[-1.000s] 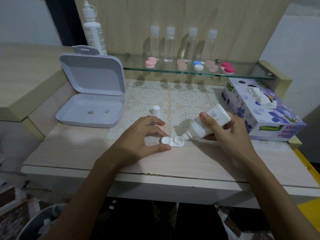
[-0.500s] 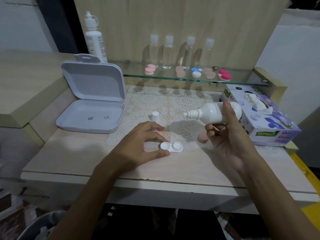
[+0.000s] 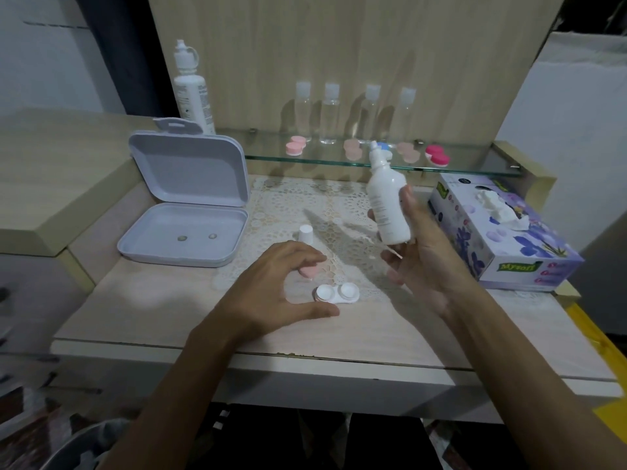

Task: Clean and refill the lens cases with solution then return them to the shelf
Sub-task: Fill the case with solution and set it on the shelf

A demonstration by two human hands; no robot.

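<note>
The right hand (image 3: 419, 256) has its fingers and thumb wrapped round a white solution bottle (image 3: 388, 206), held upright above the table with its uncapped nozzle pointing up toward the shelf. The left hand (image 3: 271, 293) rests on the table (image 3: 152, 300) with its fingers curved loosely in an arc; the thumb lies just in front of the open white lens case (image 3: 337, 293) and the forefinger reaches over a pink cap (image 3: 310, 271) behind it. Whether thumb or fingertips actually touch the case or the cap cannot be told; the hand grasps nothing.

The lens case lies flat near the table's front, between the two hands, with both round wells uncovered. The pink cap sits just behind it on the lace mat (image 3: 305, 205). A small white bottle cap (image 3: 305, 234) stands on the mat further back.

To the left an open grey box (image 3: 183, 232) lies with its lid propped up, and two small round spots show on its floor. To the right stands a purple tissue box (image 3: 505, 239) with a tissue sticking out of the top.

On the glass shelf (image 3: 264, 158) behind, more lens cases lie in a row: a pink pair (image 3: 295, 145), two pale ones (image 3: 353, 149) and (image 3: 409, 151), and a bright pink one (image 3: 437, 156). Four clear small bottles (image 3: 330, 113) stand behind them, and a tall white bottle (image 3: 191, 89) stands at the left end.
</note>
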